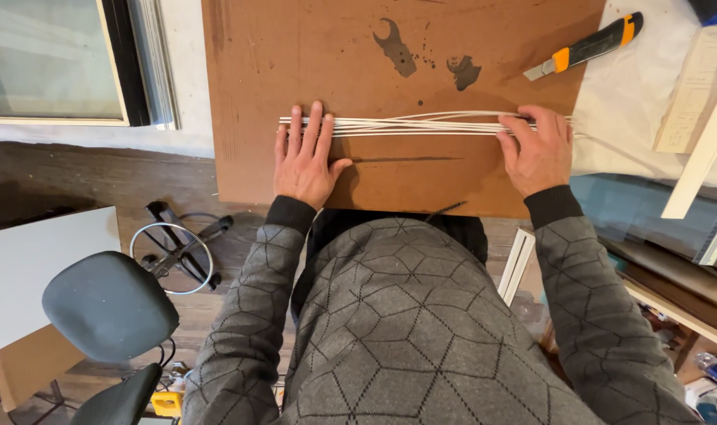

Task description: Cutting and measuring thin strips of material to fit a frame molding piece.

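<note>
Several thin white strips point(421, 124) lie side by side in a bundle across a brown board point(390, 47). My left hand point(305, 157) lies flat with spread fingers, the fingertips pressing on the bundle's left end. My right hand point(538, 151) rests on the right end, fingers curled over the strips and holding them down against the board. Both arms wear grey sleeves with a hexagon pattern.
A utility knife point(586, 49) with a black and orange handle lies at the board's upper right. White sheets and a pale ruler point(708, 142) sit to the right. A framed panel point(59, 63) is at upper left. A dark stool point(110, 307) stands on the floor below left.
</note>
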